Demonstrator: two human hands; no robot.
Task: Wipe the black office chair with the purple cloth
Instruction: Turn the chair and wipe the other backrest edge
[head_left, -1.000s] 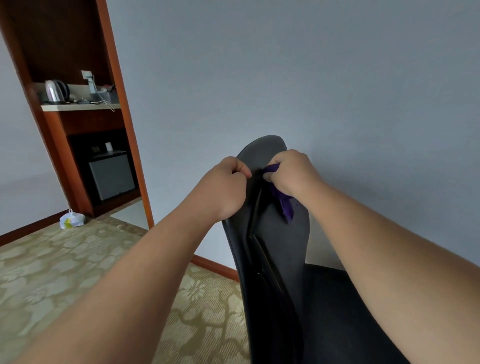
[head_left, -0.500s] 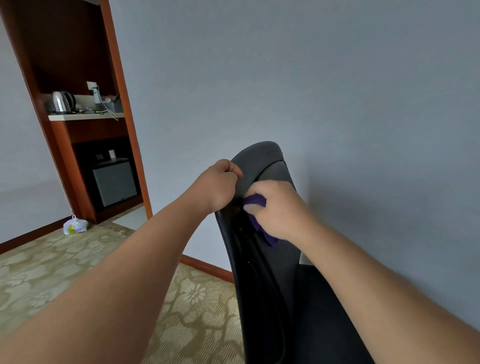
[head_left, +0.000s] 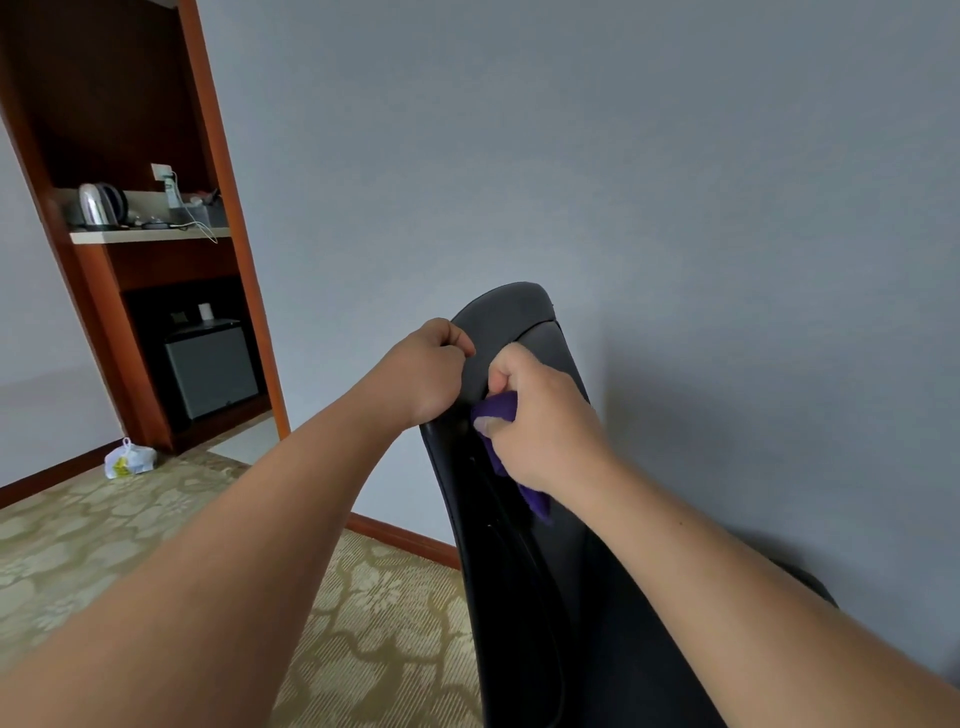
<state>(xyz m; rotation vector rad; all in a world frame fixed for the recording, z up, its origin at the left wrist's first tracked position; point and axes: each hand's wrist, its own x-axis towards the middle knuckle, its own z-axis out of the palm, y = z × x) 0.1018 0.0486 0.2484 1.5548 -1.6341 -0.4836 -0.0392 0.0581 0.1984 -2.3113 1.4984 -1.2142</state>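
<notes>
Far left, off-task: white plastic bag on the patterned carpet, next to the wooden alcove. Kettle on its shelf, small fridge below.

Left hand: fingers curled at the left edge of the backrest, near the top. Reads as a bracing grip on the black office chair; fingertips are hidden, so contact is a judgement.

The chair is centre-right and near, seen almost edge-on, with the grey wall behind it. Base not in view.

Right hand: closed around the bunched purple cloth, pressing it on the backrest face just below the top. A loose tail hangs under the hand.

Handling, my read:
- Cloth is soft, light and limp. Wad it in the palm and tuck the tail so it doesn't snag the seams.
- Chair surface looks smooth and slick, so the cloth should glide with moderate pressure.
- The chair probably swivels or rolls when pushed. Hold the stiff backrest rim, as the left hand does, and wipe against that brace.
</notes>
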